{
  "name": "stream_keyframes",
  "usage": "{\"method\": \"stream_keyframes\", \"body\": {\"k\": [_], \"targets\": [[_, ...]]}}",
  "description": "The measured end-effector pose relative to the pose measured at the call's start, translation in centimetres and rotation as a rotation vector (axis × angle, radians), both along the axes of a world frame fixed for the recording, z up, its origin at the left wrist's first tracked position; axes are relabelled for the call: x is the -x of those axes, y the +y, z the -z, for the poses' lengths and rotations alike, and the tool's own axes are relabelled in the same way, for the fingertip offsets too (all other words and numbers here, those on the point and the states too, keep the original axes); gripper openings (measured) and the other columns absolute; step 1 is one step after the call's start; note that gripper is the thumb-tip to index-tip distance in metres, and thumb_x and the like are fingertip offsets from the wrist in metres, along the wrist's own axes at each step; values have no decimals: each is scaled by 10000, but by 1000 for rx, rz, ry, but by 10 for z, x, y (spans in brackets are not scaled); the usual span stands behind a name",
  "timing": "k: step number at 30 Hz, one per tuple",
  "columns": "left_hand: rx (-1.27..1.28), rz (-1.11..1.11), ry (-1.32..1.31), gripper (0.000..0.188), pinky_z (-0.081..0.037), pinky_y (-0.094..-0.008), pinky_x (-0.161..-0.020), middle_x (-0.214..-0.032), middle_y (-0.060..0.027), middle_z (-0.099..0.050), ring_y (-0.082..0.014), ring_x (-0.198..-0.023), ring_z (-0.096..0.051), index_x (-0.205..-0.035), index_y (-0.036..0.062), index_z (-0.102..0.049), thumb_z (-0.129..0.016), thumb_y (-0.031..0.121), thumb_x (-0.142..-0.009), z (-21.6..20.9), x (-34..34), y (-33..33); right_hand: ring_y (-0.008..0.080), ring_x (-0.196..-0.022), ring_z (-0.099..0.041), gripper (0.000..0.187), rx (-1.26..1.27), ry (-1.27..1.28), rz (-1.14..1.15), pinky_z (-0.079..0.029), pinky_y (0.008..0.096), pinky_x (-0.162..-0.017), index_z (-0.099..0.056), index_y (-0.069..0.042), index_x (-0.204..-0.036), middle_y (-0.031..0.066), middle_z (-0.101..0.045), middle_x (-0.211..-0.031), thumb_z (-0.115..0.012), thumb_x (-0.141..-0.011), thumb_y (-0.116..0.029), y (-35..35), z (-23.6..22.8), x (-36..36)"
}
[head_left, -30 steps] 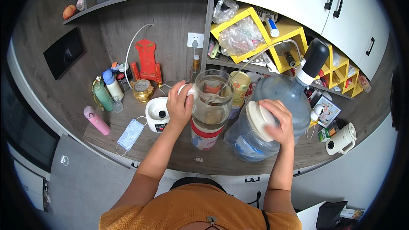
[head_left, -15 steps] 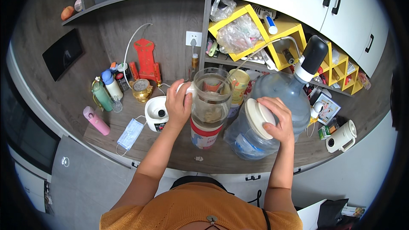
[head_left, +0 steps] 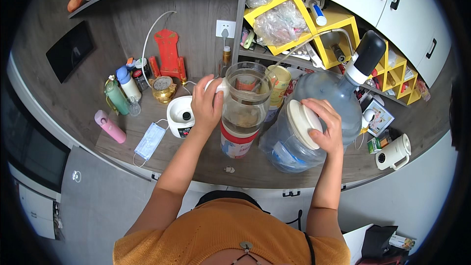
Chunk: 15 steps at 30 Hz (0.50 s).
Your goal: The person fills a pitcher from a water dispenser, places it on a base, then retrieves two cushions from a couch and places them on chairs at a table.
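Observation:
My left hand [head_left: 206,105] is closed round the white handle of a clear glass jug [head_left: 245,113]. Directly below the jug shows a red-and-white patterned container [head_left: 237,145]; whether they touch I cannot tell. A thin metal spout [head_left: 304,42] reaches the jug's open top from a black-topped pump [head_left: 369,54] on a large blue-tinted water bottle [head_left: 314,88]. My right hand [head_left: 327,126] grips a cream-white round lid [head_left: 302,124], tilted, thumb on its top. Under the lid is clear plastic with something blue inside [head_left: 287,156]; I cannot tell whether the lid sits on it.
At left are a white appliance base [head_left: 180,116], a face mask [head_left: 150,141], a pink bottle [head_left: 110,126], a green bottle [head_left: 116,97] and a gold pot [head_left: 163,90]. A yellow tin [head_left: 279,86] stands behind the jug. Right stands a white kettle [head_left: 393,152].
The whole view has shifted, so the counter and objects sit higher in the picture. My hands keep their grips on the jug handle and the lid.

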<state>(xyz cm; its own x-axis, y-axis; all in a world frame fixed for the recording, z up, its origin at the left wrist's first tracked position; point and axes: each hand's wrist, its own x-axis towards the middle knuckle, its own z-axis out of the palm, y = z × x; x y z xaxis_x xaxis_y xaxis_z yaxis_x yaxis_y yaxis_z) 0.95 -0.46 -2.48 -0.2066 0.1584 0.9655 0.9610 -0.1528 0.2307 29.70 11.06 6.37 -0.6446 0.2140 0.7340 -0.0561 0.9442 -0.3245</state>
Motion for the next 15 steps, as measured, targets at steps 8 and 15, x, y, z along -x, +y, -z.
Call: {"method": "stream_keyframes", "body": {"k": [8, 15], "targets": [[5, -1, -16, 258, -468, -407, -810, -1122, -190, -542, -352, -976, -560, -1103, 45, -590, -571, 115, -856, -1, -1, 0, 327, -924, -599, 582, 4, -11, 16, -470, 376, -804, -636, 1, -1080, 177, -634, -1053, -622, -707, -446, -1, -2, 0], [4, -1, -14, 264, -468, -403, -810, -1126, -186, -540, -349, -978, -559, -1105, 47, -592, -577, 110, -849, 1, 0, 1, 330, -924, -598, 579, -7, -10, 19, -470, 378, -805, -633, 8, -1079, 178, -635, -1051, -619, -707, -436, -1, -1, -1]]}}
